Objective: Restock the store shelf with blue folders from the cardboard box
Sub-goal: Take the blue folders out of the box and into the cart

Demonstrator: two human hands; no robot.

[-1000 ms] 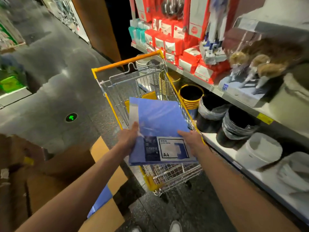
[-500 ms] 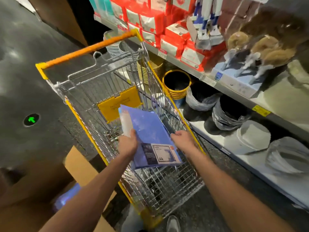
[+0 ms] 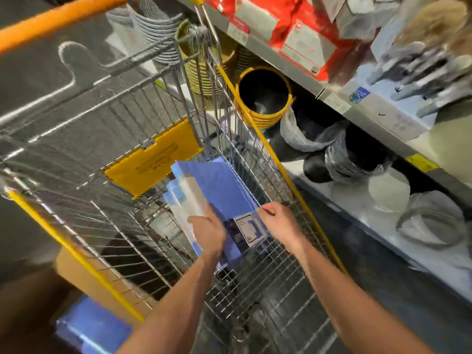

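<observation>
a blue folder (image 3: 224, 190) is low inside the wire cart (image 3: 282, 169), tilted, with its label end toward the person. the left hand (image 3: 208, 233) grips its left edge and the right hand (image 3: 278, 221) pinches its right edge. more blue folders (image 3: 94, 325) lie in the cardboard box (image 3: 76, 272) beside the cart. the shelf (image 3: 429, 261) on the right holds a yellow bin (image 3: 263, 98).

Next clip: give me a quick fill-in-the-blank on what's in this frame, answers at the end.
The left hand and right hand hold blue plastic folders inside a wire shopping cart whose side rim is ____. The cart's push bar is ____. More blue folders lie in the brown ____ box on the floor.
Missing words: yellow; orange; cardboard.
</observation>
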